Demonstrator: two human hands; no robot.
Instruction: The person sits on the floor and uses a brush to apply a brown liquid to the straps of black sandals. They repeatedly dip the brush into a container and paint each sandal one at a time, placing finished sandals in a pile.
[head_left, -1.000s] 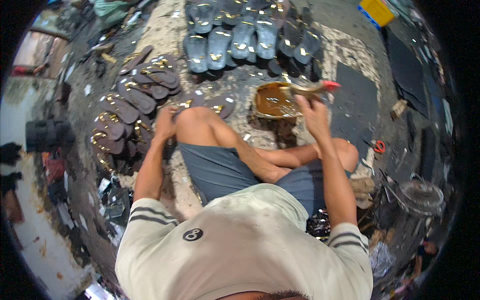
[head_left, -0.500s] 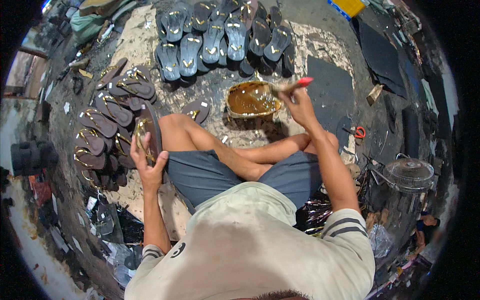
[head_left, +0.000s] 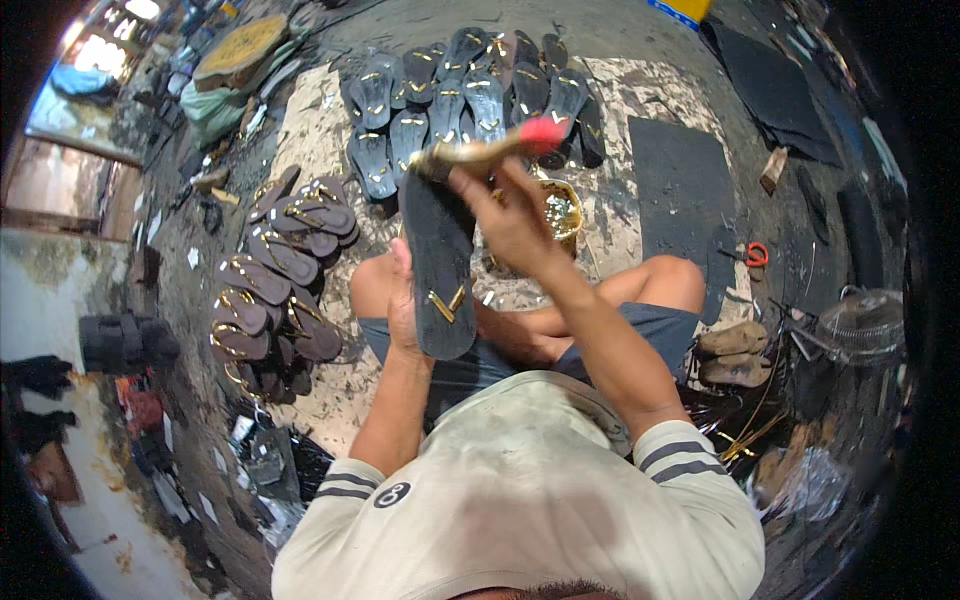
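Since a moment ago, the sandal (head_left: 438, 250) has come over from beside the left knee, and the brush (head_left: 478, 154) has left the pot (head_left: 561, 212). Now the sandal is bottom up above the pale sheet's (head_left: 312, 115) middle. The left hand (head_left: 402, 312) holds its left side, some fingers hidden. The right hand (head_left: 515, 220), blurry, reaches over its far end, gripping the brush. Its sole is flat and black, with shiny gold strips (head_left: 441, 308) near the close end.

On the left chest of the wearer's pale, short-sleeved cloth shirt (head_left: 480, 490) stands a round black emblem (head_left: 392, 495), a single printed numeral set in black and white. Any print on the small white paper-like slip (head_left: 243, 428) beyond the left sleeve is too small to read.
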